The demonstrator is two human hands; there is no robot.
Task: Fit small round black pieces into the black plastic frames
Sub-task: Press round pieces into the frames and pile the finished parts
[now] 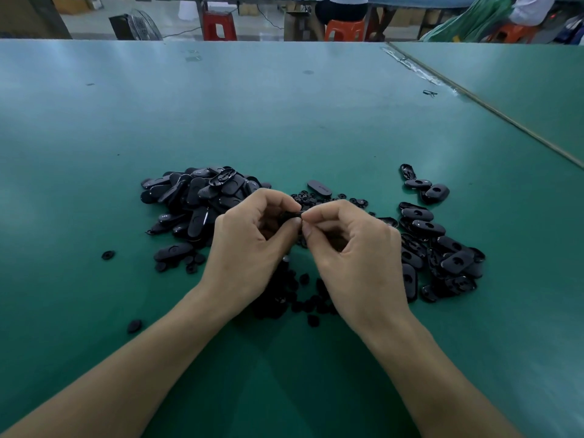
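- Nearest me, my left forearm (126, 374) and right forearm (448, 368) reach in from 7 and 5 o'clock over the green surface (284, 105).
- At 9 o'clock from my left hand, one stray round piece (108, 255) lies alone. A second stray piece (134, 325) lies at 8 o'clock, closer to me.
- At 11 o'clock from that hand sits the left heap of frames (196, 200), oblong black shells stacked over one another, with a few round bits at its near edge.
- My left hand (249, 245) has its fingers curled, with thumb and forefinger clamped on a black frame (289, 215) that I see edge-on.
- Below and between both hands lies a scatter of small round pieces (294, 298), partly hidden by my wrists. A further cluster (316, 199) lies at 12 o'clock beyond the fingertips, with a single frame (319, 188) just past it.
- My right hand (357, 257) meets the left, its thumb and forefinger pinched on the right end of the same black frame. Whether a round piece sits between them I cannot tell.
- At 3 o'clock from the right hand spreads the right heap of frames (442, 254), many showing a round hole.
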